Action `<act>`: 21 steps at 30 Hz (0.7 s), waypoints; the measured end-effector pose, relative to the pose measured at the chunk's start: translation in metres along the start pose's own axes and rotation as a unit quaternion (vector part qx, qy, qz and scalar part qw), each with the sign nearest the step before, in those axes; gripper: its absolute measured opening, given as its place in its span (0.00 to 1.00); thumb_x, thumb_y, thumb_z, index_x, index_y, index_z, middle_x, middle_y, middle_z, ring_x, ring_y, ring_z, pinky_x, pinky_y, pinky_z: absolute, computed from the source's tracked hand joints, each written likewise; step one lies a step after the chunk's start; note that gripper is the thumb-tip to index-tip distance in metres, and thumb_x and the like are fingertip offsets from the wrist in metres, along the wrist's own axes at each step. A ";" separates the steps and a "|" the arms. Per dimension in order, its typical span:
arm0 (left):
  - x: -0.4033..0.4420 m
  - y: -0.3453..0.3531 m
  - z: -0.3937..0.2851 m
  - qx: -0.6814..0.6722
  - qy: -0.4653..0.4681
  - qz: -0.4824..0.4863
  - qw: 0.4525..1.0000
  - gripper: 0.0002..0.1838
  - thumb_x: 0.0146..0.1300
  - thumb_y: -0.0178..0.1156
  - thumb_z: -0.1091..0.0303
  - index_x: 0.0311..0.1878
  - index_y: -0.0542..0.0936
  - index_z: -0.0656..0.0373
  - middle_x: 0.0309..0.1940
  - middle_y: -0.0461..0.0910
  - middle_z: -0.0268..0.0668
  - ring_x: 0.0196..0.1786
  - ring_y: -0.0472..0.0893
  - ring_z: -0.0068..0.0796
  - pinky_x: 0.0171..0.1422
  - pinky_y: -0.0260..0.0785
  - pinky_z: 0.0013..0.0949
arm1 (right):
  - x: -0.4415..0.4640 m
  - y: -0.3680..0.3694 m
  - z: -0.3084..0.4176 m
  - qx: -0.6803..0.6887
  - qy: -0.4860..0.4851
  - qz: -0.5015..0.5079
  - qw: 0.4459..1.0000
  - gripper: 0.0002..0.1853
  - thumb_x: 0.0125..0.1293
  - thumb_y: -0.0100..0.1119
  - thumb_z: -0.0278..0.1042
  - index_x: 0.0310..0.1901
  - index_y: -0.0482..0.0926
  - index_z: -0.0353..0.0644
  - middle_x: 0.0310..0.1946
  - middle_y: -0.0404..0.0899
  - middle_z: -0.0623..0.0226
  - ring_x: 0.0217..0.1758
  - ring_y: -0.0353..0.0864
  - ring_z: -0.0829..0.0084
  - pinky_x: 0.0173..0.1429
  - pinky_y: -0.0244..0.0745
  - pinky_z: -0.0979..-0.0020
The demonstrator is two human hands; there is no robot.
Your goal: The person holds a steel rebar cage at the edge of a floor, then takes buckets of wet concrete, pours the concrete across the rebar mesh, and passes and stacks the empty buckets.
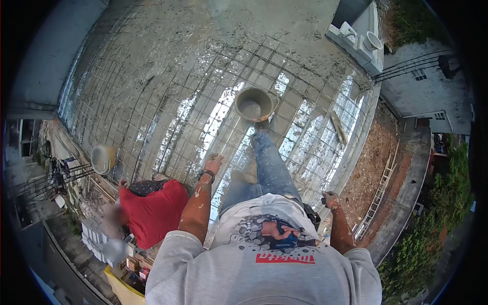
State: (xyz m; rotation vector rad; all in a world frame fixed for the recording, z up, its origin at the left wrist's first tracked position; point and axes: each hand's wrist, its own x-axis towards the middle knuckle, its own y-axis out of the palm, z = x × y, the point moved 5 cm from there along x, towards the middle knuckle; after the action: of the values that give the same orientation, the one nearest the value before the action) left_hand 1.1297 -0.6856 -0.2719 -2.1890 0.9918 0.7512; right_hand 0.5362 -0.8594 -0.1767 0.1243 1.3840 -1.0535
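Note:
Out in front of my body, my left hand (213, 163) hangs over the wire mesh (173, 109), with a dark band at the wrist and its fingers apart, holding nothing. On the other side, my right hand (330, 199) is beside my hip, its fingers curled; what they hold, if anything, is too small to tell. A round bucket (254, 104) stands on the mesh just past my foot, with some grey material inside. Neither hand touches it. Wet concrete (168, 35) covers the far part of the mesh.
A person in a red shirt (157, 211) bends down at the left, near another bucket (103, 159). A wooden piece (338, 128) lies on the mesh at the right. Beyond the slab edge, a ladder (376, 201) lies lower down. Stacked blocks (94, 236) are at the lower left.

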 end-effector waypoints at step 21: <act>0.496 0.168 -0.194 0.363 -0.013 -0.079 0.928 0.46 0.51 0.66 0.48 0.69 0.55 0.52 0.63 0.61 0.51 0.62 0.68 0.52 0.62 0.64 0.51 | 0.449 0.130 0.500 0.082 -0.111 0.138 0.981 0.13 0.67 0.56 0.41 0.39 0.77 0.39 0.26 0.78 0.71 0.28 0.74 0.81 0.34 0.71 0.76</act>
State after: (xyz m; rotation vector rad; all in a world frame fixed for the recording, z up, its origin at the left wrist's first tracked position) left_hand 1.3188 -1.1359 -0.5424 -1.5749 0.8814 0.2623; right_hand 0.9137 -1.3390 -0.4863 0.3031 1.0441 -0.9171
